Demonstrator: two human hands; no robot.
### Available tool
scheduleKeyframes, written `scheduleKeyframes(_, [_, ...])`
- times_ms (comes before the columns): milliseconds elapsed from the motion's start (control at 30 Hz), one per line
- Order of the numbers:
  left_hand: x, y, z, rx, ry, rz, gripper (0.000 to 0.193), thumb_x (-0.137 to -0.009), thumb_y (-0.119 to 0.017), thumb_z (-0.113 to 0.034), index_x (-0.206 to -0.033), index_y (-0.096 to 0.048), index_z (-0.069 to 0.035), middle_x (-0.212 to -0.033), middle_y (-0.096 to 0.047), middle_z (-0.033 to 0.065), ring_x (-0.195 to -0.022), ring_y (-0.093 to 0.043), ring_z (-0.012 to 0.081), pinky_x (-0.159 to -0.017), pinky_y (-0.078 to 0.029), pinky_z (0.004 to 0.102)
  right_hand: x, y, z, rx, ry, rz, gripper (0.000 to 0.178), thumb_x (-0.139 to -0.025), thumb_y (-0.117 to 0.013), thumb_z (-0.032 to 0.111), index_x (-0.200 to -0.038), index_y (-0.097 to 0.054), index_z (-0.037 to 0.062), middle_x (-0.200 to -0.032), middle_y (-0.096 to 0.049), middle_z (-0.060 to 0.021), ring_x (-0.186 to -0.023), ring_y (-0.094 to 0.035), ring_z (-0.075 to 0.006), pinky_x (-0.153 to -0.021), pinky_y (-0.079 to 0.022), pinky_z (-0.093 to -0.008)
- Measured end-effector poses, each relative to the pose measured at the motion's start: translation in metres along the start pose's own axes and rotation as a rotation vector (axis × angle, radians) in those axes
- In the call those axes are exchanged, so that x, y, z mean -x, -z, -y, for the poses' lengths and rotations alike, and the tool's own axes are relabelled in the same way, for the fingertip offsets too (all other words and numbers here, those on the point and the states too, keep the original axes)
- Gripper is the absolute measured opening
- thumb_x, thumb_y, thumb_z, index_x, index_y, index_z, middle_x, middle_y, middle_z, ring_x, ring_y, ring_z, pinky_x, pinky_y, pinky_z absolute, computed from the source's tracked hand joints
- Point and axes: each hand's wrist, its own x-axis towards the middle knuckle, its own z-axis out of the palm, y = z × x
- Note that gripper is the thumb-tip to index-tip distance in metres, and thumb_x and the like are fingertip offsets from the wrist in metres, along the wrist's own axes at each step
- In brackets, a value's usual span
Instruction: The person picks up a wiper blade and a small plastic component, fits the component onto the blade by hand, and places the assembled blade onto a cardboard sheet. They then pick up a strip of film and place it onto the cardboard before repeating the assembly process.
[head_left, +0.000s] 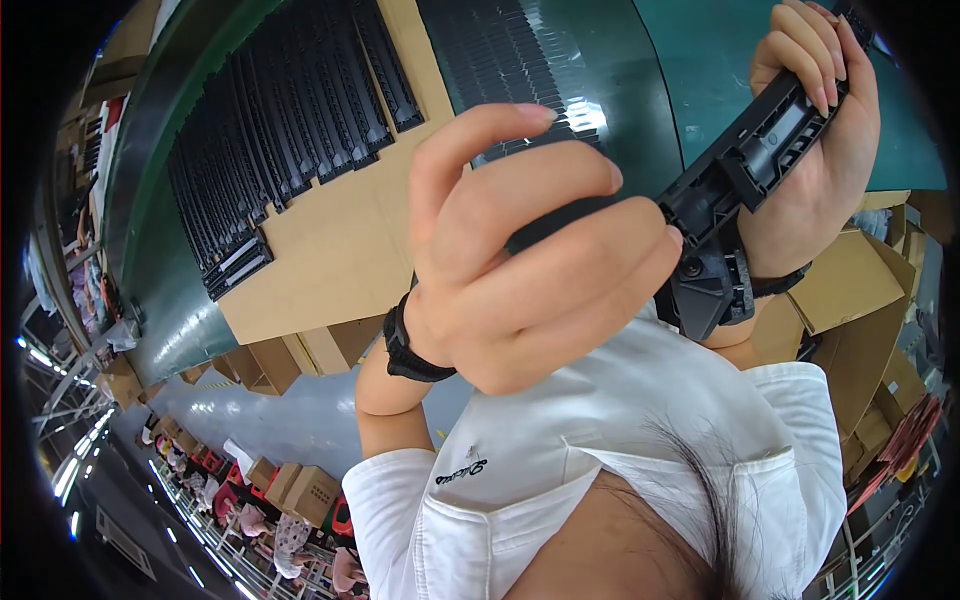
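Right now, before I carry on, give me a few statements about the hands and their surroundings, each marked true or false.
1. The right hand holds a long black plastic part. True.
2. The left hand is stretched out flat. False: it is curled, close to the part's lower end.
3. Black strips lie in a row on a brown cardboard sheet. True.
4. The left wrist is bare. False: it wears a dark band.
5. An open cardboard box shows at the picture's right. True.
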Motion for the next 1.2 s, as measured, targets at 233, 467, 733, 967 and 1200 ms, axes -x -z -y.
scheduleKeyframes(233, [0.0, 0.003, -0.002, -0.004, -0.001, -0.015, 0.019, -0.05, -0.065, -0.019, -0.069, -0.065, -0.02, -0.072, -0.053, -0.0073, -0.077, -0.044, 0.0159, -0.071, -0.043, 0.0338, 0.002, -0.005, 0.001, 0.051, 0.03, 0.021, 0.021, -0.09, -0.031, 0.013, -0.071, -0.033, 0.0043, -0.054, -0.028, 0.0001, -0.041, -0.025, -0.0071, -0.039, -0.028, -0.0183])
scheduleKeyframes(467, [-0.001, 0.001, -0.003, 0.01, -0.007, 0.014, 0.02, -0.044, -0.063, -0.015, -0.064, -0.064, -0.018, -0.073, -0.053, -0.0054, -0.074, -0.045, 0.0165, -0.069, -0.043, 0.0329, 0.006, -0.01, 0.005, 0.131, 0.037, 0.08, 0.021, -0.091, -0.029, 0.013, -0.072, -0.033, 0.004, -0.055, -0.029, -0.0003, -0.042, -0.024, -0.0077, -0.039, -0.029, -0.0183])
scheduleKeyframes(733, [-0.001, -0.004, -0.013, 0.056, 0.116, -0.001, 0.021, -0.042, -0.062, -0.011, -0.062, -0.062, -0.017, -0.072, -0.052, -0.0027, -0.072, -0.045, 0.0179, -0.065, -0.043, 0.031, 0.008, -0.01, 0.006, 0.124, 0.035, 0.069, 0.021, -0.091, -0.029, 0.013, -0.073, -0.033, 0.0034, -0.056, -0.029, -0.0004, -0.043, -0.025, -0.0076, -0.039, -0.029, -0.0183])
scheduleKeyframes(967, [-0.005, 0.003, -0.017, 0.032, 0.12, -0.01, 0.021, -0.045, -0.066, -0.008, -0.063, -0.06, -0.015, -0.071, -0.051, -0.0028, -0.072, -0.046, 0.0183, -0.064, -0.041, 0.0313, 0.01, -0.011, 0.008, 0.079, 0.027, 0.045, 0.021, -0.091, -0.029, 0.013, -0.072, -0.034, 0.0038, -0.056, -0.029, -0.0002, -0.043, -0.026, -0.0076, -0.039, -0.029, -0.0184])
scheduleKeyframes(1200, [-0.001, 0.004, -0.014, 0.221, 0.269, -0.092, 0.023, -0.049, -0.072, -0.008, -0.069, -0.059, -0.008, -0.07, -0.052, 0.0021, -0.07, -0.047, 0.0191, -0.063, -0.039, 0.0304, 0.011, -0.014, 0.008, 0.03, 0.038, 0.05, 0.022, -0.091, -0.029, 0.014, -0.07, -0.032, 0.0053, -0.056, -0.028, 0.0, -0.043, -0.026, -0.0076, -0.04, -0.029, -0.0184])
